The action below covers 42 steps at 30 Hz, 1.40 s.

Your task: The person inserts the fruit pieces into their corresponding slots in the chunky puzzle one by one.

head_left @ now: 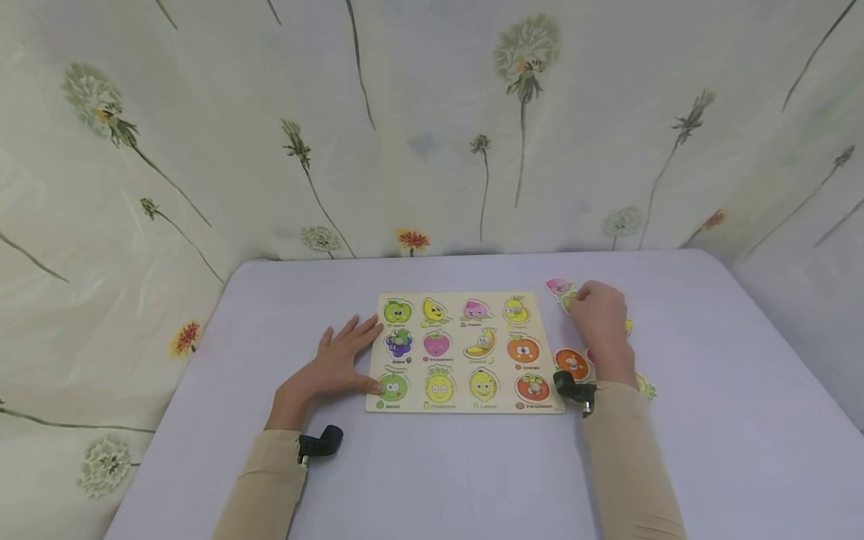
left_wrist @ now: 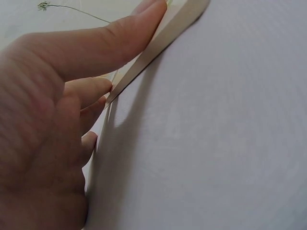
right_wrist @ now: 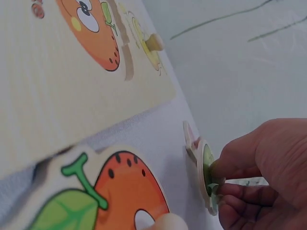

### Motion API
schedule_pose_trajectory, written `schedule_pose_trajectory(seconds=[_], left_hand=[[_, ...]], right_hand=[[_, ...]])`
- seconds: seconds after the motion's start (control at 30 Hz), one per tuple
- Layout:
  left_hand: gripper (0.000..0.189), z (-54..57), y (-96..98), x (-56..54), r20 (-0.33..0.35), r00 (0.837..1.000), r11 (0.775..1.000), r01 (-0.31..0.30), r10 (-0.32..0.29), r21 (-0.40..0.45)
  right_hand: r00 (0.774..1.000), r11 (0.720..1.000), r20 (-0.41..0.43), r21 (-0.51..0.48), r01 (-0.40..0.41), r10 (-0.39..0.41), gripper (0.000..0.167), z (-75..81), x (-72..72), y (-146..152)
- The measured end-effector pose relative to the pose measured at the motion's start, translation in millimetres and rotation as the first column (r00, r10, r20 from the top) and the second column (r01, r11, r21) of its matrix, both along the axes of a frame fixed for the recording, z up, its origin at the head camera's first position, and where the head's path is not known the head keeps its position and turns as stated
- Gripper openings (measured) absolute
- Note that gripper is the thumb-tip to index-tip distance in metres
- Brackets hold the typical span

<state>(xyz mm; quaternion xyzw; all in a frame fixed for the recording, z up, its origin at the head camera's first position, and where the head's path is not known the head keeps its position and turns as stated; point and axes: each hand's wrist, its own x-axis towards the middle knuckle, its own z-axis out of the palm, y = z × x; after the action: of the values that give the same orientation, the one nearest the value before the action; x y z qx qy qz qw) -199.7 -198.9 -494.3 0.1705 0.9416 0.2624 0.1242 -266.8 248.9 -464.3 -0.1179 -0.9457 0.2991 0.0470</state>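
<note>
A wooden fruit puzzle board (head_left: 455,405) lies flat on the table. My left hand (head_left: 337,360) is at its left side, fingers spread and fairly straight, with the thumb on the lower left corner beside the melon picture. In the left wrist view the thumb and fingertips meet the board's edge (left_wrist: 144,60). Right of the board, my right hand (head_left: 601,319) pinches a green puzzle piece (right_wrist: 206,165) between thumb and fingers, holding it tilted on edge. A pink puzzle piece (head_left: 557,286) is just beyond it.
An orange fruit piece (head_left: 571,364) with a knob lies by the board's right edge. A pineapple piece (head_left: 646,388) shows beside the right sleeve, and other pieces are partly hidden by that arm. A flower-printed curtain (head_left: 432,150) hangs behind the table (head_left: 432,480).
</note>
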Motion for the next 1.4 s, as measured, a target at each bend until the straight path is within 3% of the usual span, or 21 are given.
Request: schedule_pose_trajectory(seconds=[0.43,1.03,1.4], left_hand=[[0.114,2.1,-5.2,0.1,-0.012,1.0,1.0,-0.005,0.005,0.008],[0.113,4.1,-1.2,2.5,0.002,1.0,1.0,0.009,-0.009,0.008],[0.114,4.2,-1.1,2.0,0.002,1.0,1.0,0.004,-0.004,0.003]], right_hand=[[0.996,0.995,-0.029,-0.038,-0.088,0.087,0.026,5.0,-6.1,-16.0],[0.982,0.982,0.03,-0.03,-0.187,0.188,0.037,4.3,-7.2,-29.4],[0.969,0.969,0.008,-0.027,-0.245,0.245,0.032,3.4,-9.7,-46.4]])
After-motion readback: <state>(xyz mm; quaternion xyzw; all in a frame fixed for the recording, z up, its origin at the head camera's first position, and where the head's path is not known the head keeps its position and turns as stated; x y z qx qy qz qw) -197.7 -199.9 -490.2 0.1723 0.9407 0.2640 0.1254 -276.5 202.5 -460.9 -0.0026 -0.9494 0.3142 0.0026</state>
